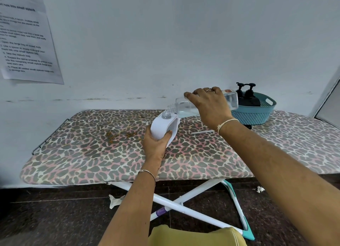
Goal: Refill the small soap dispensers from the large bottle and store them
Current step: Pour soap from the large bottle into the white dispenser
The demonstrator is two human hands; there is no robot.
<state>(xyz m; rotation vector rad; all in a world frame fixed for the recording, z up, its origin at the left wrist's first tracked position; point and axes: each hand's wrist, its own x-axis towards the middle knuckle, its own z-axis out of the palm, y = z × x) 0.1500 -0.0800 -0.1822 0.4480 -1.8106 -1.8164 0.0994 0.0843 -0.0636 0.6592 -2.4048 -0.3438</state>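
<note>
Work surface: an ironing board (82, 154) with a leopard-print cover, its far edge against a pale wall (165, 43) that bears a printed sheet (27, 40); the floor (55, 218) below is dark. Open cover lies left of the hands. A teal basket (257, 115) holding two black pump dispensers (250, 97) stands at the back right. The left hand (155, 146) grips a white dispenser (162, 127) near the board's middle. The right hand (207, 102) grasps the large clear bottle (185, 106) from above — tilted, with its neck at the white dispenser's opening.

Left arm reaches forward, low; left hand (155, 146) wraps fingers and thumb round white dispenser (161, 127). Right hand (209, 104) higher, palm down, fingers curled over tilted clear bottle (183, 107). Bands on both wrists.
</note>
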